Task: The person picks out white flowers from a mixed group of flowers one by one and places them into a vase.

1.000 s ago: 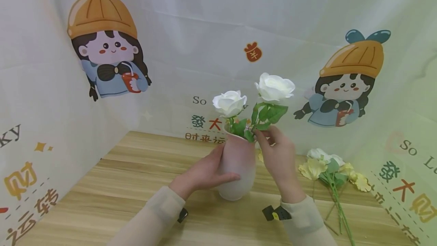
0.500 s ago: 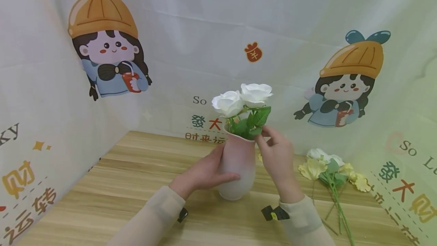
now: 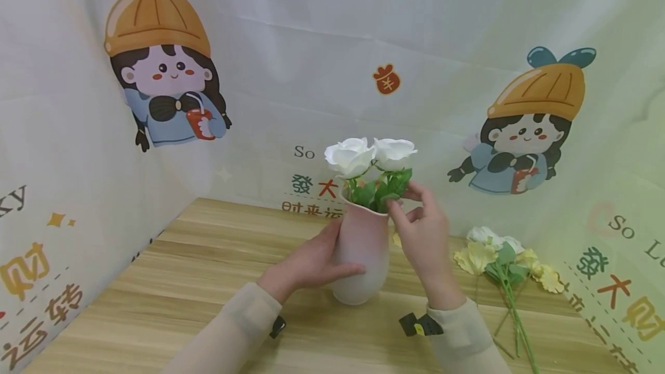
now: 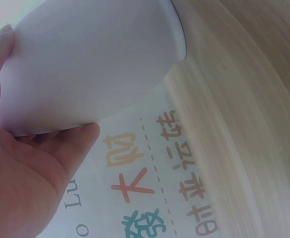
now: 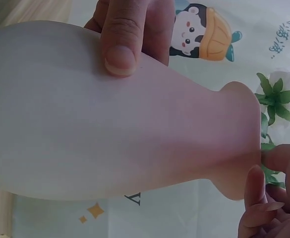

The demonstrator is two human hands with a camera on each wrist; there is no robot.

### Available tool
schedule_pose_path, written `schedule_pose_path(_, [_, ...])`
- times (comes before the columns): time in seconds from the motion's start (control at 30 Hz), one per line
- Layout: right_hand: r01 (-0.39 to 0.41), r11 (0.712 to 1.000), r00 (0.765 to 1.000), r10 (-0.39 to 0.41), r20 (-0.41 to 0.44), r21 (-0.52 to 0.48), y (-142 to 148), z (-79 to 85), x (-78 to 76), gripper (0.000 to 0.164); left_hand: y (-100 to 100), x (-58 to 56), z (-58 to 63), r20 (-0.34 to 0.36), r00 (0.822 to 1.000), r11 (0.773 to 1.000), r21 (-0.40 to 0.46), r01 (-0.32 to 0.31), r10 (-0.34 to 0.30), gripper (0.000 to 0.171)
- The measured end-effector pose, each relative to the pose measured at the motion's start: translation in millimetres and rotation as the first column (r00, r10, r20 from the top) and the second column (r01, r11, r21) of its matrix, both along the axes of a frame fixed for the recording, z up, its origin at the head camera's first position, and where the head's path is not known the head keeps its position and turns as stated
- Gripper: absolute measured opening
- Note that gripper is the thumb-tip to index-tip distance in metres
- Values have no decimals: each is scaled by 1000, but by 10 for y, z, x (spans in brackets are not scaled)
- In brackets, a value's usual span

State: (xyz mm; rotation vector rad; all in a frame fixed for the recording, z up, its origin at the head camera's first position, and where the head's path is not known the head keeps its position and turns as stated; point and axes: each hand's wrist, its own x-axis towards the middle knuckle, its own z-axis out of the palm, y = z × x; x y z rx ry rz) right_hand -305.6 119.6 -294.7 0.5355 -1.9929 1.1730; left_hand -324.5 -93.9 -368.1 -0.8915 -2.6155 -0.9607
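A pink-to-white vase [image 3: 363, 241] stands upright on the wooden table. My left hand [image 3: 312, 261] grips its left side, thumb across the front; in the left wrist view its fingers [image 4: 80, 141] curve along the vase wall. Two white artificial roses stand in the mouth, a left rose [image 3: 348, 156] and a right rose [image 3: 395, 153], their heads side by side. At the right of the rim, my right hand [image 3: 425, 241] pinches the right rose by its green leaves [image 3: 393, 186]. In the right wrist view its fingertips are right at the rim, and the stems inside the vase are hidden.
White and yellow artificial flowers [image 3: 496, 253] with long green stems lie on the table [image 3: 171, 281] at the right. A printed cloth [image 3: 301, 62] with cartoon figures hangs behind and along both sides.
The right rose has come down and left into the vase, its head now level with the left rose. My right hand stays at the rim; my left hand keeps its grip on the vase.
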Motion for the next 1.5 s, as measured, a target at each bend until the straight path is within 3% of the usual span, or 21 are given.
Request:
schedule_pose_path(0.43, [43, 998, 998, -45, -32, -52, 52, 25, 1, 42, -4, -12, 6, -5, 1000, 1000, 18, 19, -19, 104])
schedule_pose_path(1.17, [100, 995, 995, -100, -6, -10, 161, 45, -36, 34, -23, -3, 8, 16, 1000, 1000, 8, 1, -1, 110])
schedule_pose_path(1.5, [131, 991, 991, -130, -41, 22, 255, 24, -42, 27, -17, -3, 0, 3, 1000, 1000, 0, 3, -3, 108])
